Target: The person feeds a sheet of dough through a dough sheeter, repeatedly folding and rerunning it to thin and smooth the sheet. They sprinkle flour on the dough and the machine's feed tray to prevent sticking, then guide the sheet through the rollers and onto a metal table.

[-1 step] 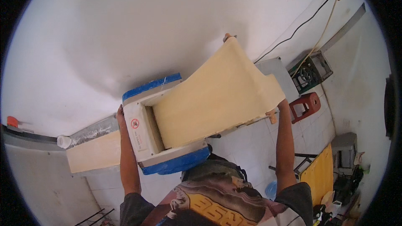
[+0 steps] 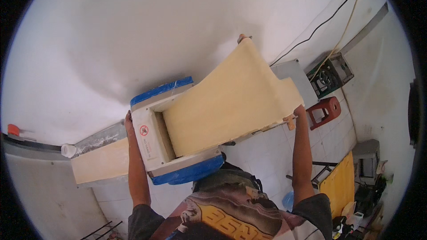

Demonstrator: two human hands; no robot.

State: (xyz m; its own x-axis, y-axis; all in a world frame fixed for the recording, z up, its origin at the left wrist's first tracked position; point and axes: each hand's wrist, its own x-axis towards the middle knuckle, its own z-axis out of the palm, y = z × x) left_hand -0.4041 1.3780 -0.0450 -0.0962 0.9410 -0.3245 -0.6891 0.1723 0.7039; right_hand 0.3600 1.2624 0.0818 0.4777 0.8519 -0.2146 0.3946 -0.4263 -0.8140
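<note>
A smooth pale-yellow dough sheet (image 2: 227,102) stretches from a slot in a white and blue dough-rolling machine (image 2: 155,160) up to the right, over a roller. The roller's wooden ends (image 2: 290,122) stick out at two corners. My left hand (image 2: 128,123) rests against the machine's left side, its fingers mostly hidden by the casing. My right hand (image 2: 300,110) is at the sheet's right end, beside the near wooden end, with its fingers out of sight behind the dough. A second strip of dough (image 2: 101,161) lies on a floury metal surface (image 2: 100,138) left of the machine.
A grey table top (image 2: 293,76) stands behind the roller. Beyond it are a dark crate (image 2: 327,78) and a red plastic stool (image 2: 324,113). A yellow panel (image 2: 338,184) leans at lower right. A black cable (image 2: 313,34) hangs along the white wall.
My right hand has shifted very slightly at the sheet's end, and a little more of the roller's near end shows. Otherwise the scene looks the same.
</note>
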